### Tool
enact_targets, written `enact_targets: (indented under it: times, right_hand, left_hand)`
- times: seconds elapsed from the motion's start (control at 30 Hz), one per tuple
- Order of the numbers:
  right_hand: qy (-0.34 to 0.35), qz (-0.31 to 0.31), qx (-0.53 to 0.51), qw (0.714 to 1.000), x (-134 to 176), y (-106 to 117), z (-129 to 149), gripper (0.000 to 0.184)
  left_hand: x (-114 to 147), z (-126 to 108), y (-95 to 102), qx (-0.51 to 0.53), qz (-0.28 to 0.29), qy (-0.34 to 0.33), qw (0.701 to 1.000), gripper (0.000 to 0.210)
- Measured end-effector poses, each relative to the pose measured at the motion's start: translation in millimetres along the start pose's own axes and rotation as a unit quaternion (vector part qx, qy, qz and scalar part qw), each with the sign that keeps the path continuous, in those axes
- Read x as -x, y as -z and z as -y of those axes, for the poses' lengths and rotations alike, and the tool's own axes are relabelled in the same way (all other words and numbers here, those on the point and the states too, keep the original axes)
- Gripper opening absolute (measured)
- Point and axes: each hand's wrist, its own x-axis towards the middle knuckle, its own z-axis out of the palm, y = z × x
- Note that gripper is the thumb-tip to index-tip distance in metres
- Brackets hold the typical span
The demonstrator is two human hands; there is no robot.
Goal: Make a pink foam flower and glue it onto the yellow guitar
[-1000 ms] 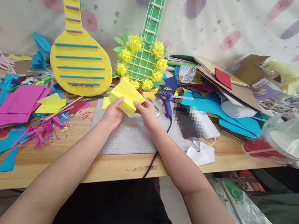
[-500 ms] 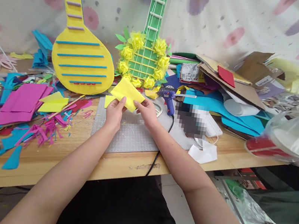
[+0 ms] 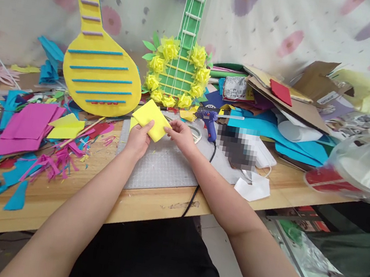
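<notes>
A folded sheet of yellow crepe paper (image 3: 150,113) is held just above the grey cutting mat (image 3: 151,170). My left hand (image 3: 138,140) grips its lower left side, thumb on top. At its right corner, my right hand (image 3: 181,135) has thumb and fingertips closed on the edge. Another yellow piece shows partly behind the sheet, mostly hidden. Close beyond my right hand lie a white ring-shaped thing (image 3: 195,134) and a purple glue gun (image 3: 211,126) with a stick in its back. A green paper guitar (image 3: 177,83) ringed with yellow paper flowers (image 3: 169,49) stands behind.
A yellow paper lute (image 3: 103,67) leans at the back left. Magenta paper (image 3: 28,128) and blue scraps (image 3: 16,196) litter the left side. To the right are a pixelated dark object (image 3: 235,149), a white mask (image 3: 252,186), stacked cardboard (image 3: 288,108) and a bagged red container (image 3: 329,180).
The yellow paper has turned and tilted, its right corner now lower, and looks more compactly folded. My left hand has shifted slightly left and down; my right hand stays at the right edge.
</notes>
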Motion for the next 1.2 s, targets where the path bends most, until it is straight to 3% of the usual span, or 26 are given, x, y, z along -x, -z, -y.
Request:
enact_targets:
  times: [0.23, 0.43, 0.57, 0.7, 0.77, 0.87, 0.97, 1.1, 1.2]
  right_hand:
    - [0.000, 0.008, -0.002, 1.000, -0.2, 6.1, 1.5, 0.030]
    - [0.019, -0.001, -0.006, 1.000, 1.9, 6.0, 0.9, 0.040]
    - [-0.023, 0.068, -0.074, 0.995, 3.5, 4.8, 0.6, 0.053]
    - [-0.018, 0.055, -0.071, 0.996, 1.0, 3.6, -2.4, 0.045]
    - [0.007, 0.043, -0.058, 0.997, -1.0, 2.9, -4.3, 0.037]
    - [0.029, 0.036, -0.034, 0.998, -3.4, 3.2, -6.5, 0.030]
    - [0.036, 0.031, -0.002, 0.999, -4.4, 4.6, -8.2, 0.027]
    - [0.038, 0.030, 0.006, 0.999, -4.8, 3.4, -8.2, 0.023]
    - [0.039, 0.024, 0.045, 0.998, -3.7, 5.9, -1.6, 0.023]
  left_hand:
    - [0.9, -1.8, 1.0, -0.002, 0.057, 0.014, 0.998, 0.016]
    - [0.8, -3.5, 2.9, -0.006, 0.069, 0.017, 0.997, 0.018]
    - [2.3, -2.1, 3.5, -0.044, 0.100, 0.036, 0.993, 0.021]
    - [1.1, 1.2, 5.5, -0.062, 0.125, 0.032, 0.990, 0.025]
    - [-0.8, 3.5, 7.4, -0.082, 0.117, 0.006, 0.990, 0.023]
    - [-2.7, 5.4, 9.7, -0.139, 0.061, -0.034, 0.988, 0.019]
    - [-0.9, 4.0, 8.7, -0.152, 0.039, -0.022, 0.987, 0.019]
    - [3.5, 1.9, 4.3, -0.139, 0.066, -0.003, 0.988, 0.025]
    - [1.8, 1.6, 4.2, -0.144, 0.030, -0.012, 0.989, 0.023]
